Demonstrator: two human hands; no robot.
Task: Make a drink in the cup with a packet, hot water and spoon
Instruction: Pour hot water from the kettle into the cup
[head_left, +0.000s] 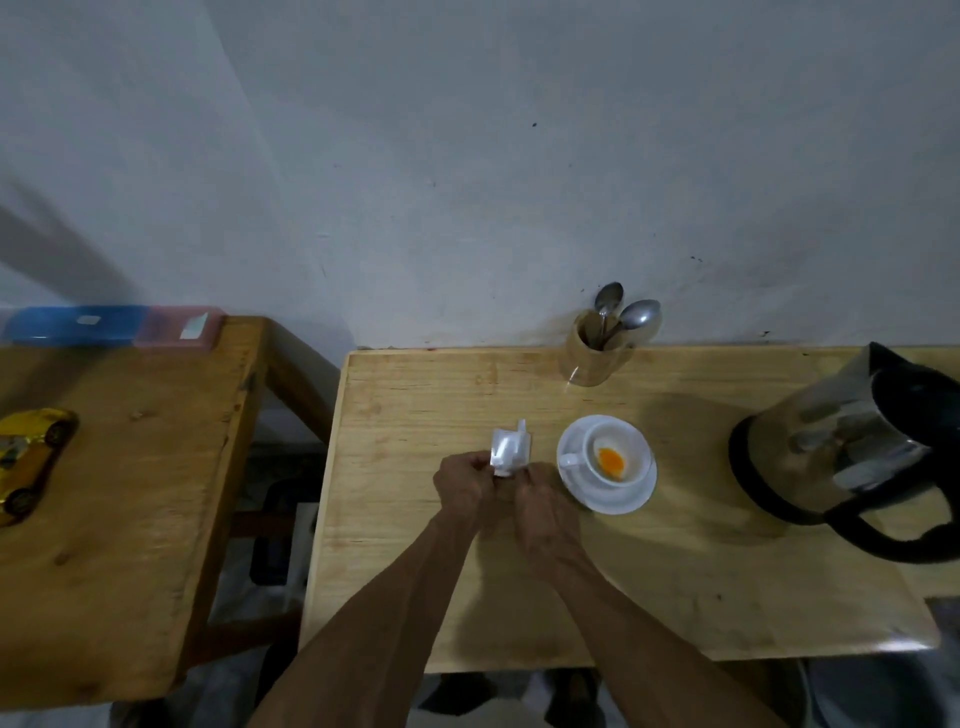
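Packet (511, 448) between both hands' fingertips (488, 464)

Home corner: kettle (852, 447), spoon holder (597, 353), wooden tables (415, 571).

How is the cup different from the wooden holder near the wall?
The cup is white, stands on a saucer and holds orange powder. The wooden holder is tan, stands directly on the table and holds two spoons. Both are upright and open-topped.
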